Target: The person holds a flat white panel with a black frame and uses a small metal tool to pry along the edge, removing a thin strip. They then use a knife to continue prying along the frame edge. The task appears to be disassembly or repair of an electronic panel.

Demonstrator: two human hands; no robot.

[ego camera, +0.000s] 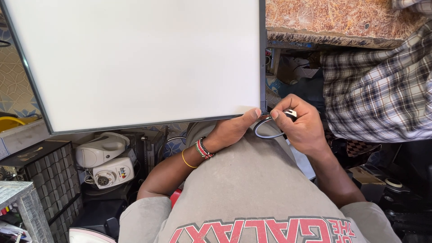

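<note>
**Both hands at the near right corner of the white panel**

The big white panel (pixel 135 63) with its thin dark frame fills the far left of my view, its near edge resting across my lap. To the right a person in a plaid shirt (pixel 373 85) stands close, under a speckled brown board (pixel 333 18). Low on the left, white appliances (pixel 105 159) sit piled together on a dark shelf. My left hand (pixel 234 130), beaded band and yellow band at the wrist, presses its thumb to the panel's near right corner, fingers tucked below, so I cannot tell its grasp. My right hand (pixel 301 126) is clenched around a small dark tool (pixel 290 113), with a thin grey cable (pixel 265 131) looping just beneath, between both hands
</note>
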